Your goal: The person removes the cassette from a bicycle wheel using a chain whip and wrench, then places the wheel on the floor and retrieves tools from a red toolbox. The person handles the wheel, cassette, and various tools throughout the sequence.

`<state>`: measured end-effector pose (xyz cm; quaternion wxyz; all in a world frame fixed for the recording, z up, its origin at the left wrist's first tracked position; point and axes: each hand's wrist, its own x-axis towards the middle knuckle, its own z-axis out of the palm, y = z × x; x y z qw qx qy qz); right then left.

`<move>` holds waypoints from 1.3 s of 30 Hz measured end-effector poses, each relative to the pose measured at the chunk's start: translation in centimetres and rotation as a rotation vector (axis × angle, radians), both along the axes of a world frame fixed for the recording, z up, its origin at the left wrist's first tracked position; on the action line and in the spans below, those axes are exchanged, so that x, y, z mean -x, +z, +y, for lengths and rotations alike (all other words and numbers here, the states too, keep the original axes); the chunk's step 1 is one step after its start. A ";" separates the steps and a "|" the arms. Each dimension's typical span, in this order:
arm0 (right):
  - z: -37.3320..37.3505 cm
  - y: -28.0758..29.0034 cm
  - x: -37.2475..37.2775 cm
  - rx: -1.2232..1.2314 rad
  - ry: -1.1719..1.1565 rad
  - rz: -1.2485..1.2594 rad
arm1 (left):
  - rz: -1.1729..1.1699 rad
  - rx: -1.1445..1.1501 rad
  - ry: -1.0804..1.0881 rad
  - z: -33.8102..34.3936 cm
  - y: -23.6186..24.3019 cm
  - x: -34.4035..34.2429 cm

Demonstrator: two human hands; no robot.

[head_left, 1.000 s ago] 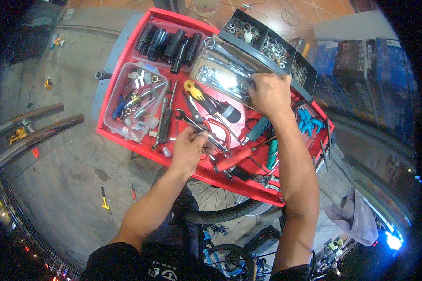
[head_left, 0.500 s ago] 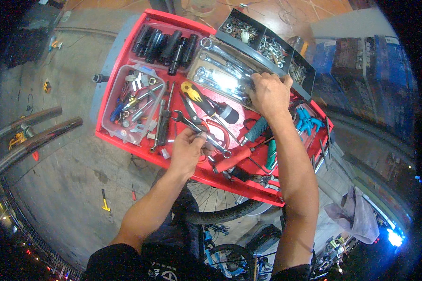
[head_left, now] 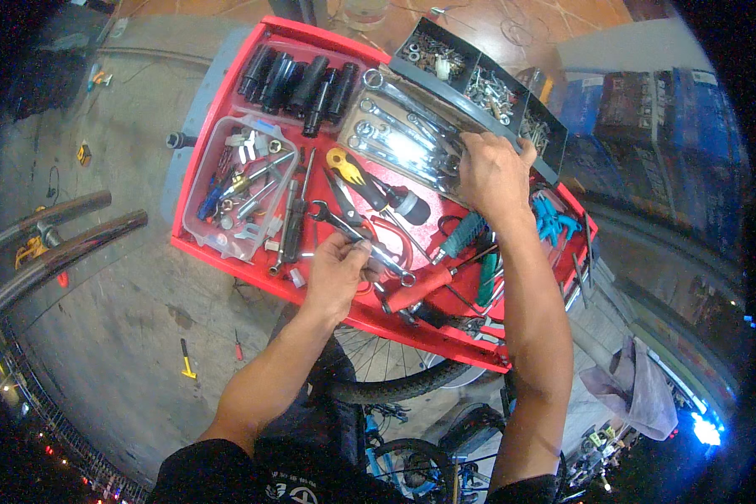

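Observation:
My left hand (head_left: 341, 270) is closed around a combination wrench (head_left: 359, 238), holding it aslant over the front part of the red tool tray (head_left: 252, 270). At the right end of a box of shiny wrenches (head_left: 412, 144), my right hand (head_left: 494, 175) reaches down with curled fingers. Its fingertips are hidden among the wrench ends, and what they grip I cannot make out. Between the hands lie yellow-and-black pliers (head_left: 354, 175), a black-headed tool (head_left: 407, 204), a red-handled screwdriver (head_left: 418, 290) and a tool with a ribbed teal grip (head_left: 462, 235).
Long black sockets (head_left: 309, 86) fill a clear bin at the back left. Another clear bin (head_left: 242, 191) holds mixed small tools. A dark divided box of screws and bolts (head_left: 479, 82) borders the back right. Teal-handled tools (head_left: 554, 217) lie right; a bicycle wheel (head_left: 395, 382) stands below.
My right hand has shifted slightly right and toward me at the end of the wrench box. My left hand keeps its hold on the wrench, nearly still.

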<state>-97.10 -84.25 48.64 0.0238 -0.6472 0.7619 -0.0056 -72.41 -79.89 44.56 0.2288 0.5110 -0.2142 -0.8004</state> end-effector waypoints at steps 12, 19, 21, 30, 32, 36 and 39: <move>0.5 -1.2 -0.2 -0.124 0.029 0.095 | -0.020 -0.006 0.031 0.1 0.2 0.3; 0.4 -1.1 -0.5 -0.091 0.023 0.061 | 0.008 -0.003 0.049 0.2 0.2 0.3; 0.3 -1.3 -0.7 -0.109 0.020 0.048 | 0.009 0.016 0.034 0.2 0.1 0.1; 0.2 -2.0 -0.9 -0.070 -0.001 0.074 | 0.027 0.012 0.036 0.3 -0.2 0.1; -0.1 -2.0 -0.8 -0.095 -0.021 0.069 | 0.027 0.012 0.043 0.3 -0.3 0.1; -0.5 -2.4 -0.6 -0.062 -0.058 0.066 | 0.027 0.015 0.043 0.4 -0.4 0.1; -0.3 -2.8 -0.8 -0.039 -0.063 0.084 | 0.022 0.007 0.045 0.3 -0.2 0.1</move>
